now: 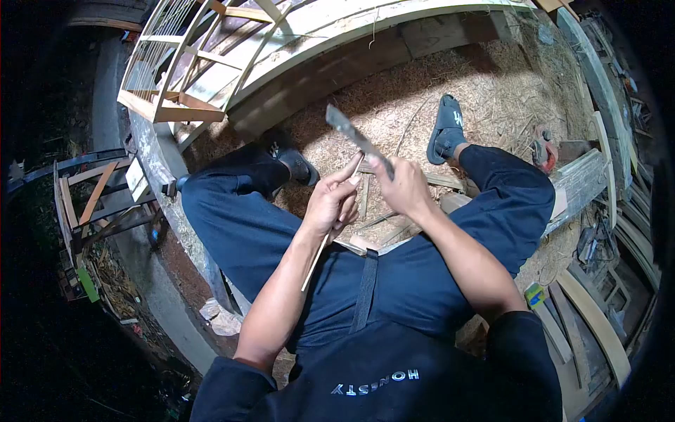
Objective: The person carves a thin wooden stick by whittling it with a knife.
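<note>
My left hand is closed around a thin wooden strip, perhaps bamboo. The strip's lower end runs down along my left forearm, and its upper end sticks out past my fingertips. In my right hand is the dark handle of a knife, its broad, worn blade pointing up and to the left. The blade lies close to the strip's upper end; whether they touch I cannot tell. Both hands are in front of my lap, between my spread knees.
A curved, slatted wooden frame stands at upper left on a pale wooden bench. Shavings cover the ground around my slippers. A red-handled tool sits at right. Long boards lie at lower right.
</note>
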The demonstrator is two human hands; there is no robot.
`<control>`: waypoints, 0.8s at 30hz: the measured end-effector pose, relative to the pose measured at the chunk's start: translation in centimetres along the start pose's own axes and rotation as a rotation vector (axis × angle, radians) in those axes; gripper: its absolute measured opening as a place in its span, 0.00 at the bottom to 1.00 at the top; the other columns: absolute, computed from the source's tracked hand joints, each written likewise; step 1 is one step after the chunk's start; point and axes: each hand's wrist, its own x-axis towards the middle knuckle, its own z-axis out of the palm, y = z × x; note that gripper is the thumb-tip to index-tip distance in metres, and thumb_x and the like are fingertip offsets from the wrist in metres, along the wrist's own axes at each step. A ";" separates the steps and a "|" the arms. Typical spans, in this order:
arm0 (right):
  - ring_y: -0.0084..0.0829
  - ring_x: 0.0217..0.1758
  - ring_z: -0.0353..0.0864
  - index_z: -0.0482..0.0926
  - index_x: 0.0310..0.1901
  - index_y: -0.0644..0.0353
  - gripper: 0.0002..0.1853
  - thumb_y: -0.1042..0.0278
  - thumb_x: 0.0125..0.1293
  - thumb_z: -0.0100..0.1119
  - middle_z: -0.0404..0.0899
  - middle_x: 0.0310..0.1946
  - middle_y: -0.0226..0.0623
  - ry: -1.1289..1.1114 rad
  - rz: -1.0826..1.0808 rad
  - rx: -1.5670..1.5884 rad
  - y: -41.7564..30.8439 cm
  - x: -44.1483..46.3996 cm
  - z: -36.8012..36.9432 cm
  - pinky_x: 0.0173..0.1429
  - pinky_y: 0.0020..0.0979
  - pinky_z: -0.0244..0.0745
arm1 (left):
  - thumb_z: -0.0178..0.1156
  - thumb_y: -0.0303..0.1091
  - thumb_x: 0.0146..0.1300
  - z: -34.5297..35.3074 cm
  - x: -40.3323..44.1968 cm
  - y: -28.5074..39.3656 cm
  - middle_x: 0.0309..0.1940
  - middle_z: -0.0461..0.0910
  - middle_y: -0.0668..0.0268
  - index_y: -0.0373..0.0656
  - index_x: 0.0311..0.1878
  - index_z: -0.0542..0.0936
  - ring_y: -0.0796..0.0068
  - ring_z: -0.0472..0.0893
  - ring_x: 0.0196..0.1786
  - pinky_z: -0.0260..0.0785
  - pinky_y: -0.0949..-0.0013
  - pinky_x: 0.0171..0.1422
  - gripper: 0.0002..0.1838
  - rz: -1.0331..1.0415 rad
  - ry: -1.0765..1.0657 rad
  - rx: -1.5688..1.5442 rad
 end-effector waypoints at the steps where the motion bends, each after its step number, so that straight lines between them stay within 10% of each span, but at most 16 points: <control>1: 0.49 0.22 0.85 0.79 0.28 0.61 0.33 0.34 0.71 0.53 0.82 0.19 0.51 -0.028 0.054 0.021 -0.6 -0.1 -0.6 0.29 0.45 0.79 | 0.54 0.35 0.77 0.2 -0.1 0.1 0.09 0.58 0.75 0.42 0.79 0.58 0.82 0.56 0.08 0.51 0.74 0.15 0.32 0.026 0.002 0.005; 9: 0.52 0.23 0.84 0.79 0.26 0.66 0.34 0.37 0.72 0.54 0.79 0.17 0.54 0.051 0.006 0.082 -2.3 0.3 1.5 0.31 0.49 0.77 | 0.54 0.35 0.76 -0.2 -0.3 1.1 0.09 0.59 0.77 0.39 0.64 0.73 0.85 0.54 0.09 0.48 0.78 0.16 0.18 0.065 0.174 0.058; 24: 0.47 0.20 0.82 0.79 0.26 0.66 0.33 0.38 0.74 0.53 0.76 0.14 0.47 0.071 -0.045 0.067 -1.7 0.2 1.3 0.29 0.48 0.77 | 0.60 0.36 0.74 -0.3 0.2 0.2 0.10 0.62 0.76 0.39 0.70 0.73 0.85 0.56 0.09 0.49 0.77 0.15 0.24 0.081 0.203 0.003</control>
